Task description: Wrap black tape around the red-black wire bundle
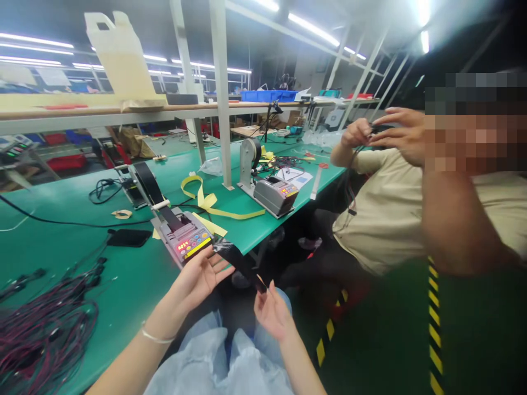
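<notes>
A strip of black tape (239, 262) stretches from the front of a grey tape dispenser (185, 236), which has lit red digits and coloured buttons. My right hand (274, 310) pinches the tape's far end between thumb and fingers. Close to the dispenser's outlet, my left hand (203, 277) is palm up with its fingers stretched out and apart. Its fingertips are beside or under the tape; whether they touch it I cannot tell. A roll of black tape (148, 184) is mounted upright at the dispenser's back.
Bundled dark red and black cables (45, 334) lie on the green bench (135, 285) at left, near a black phone-like object (129, 237). A second dispenser (275, 195) and yellow tape (236, 215) are further back. Seated at right, a co-worker (374, 219) holds thin dark cables.
</notes>
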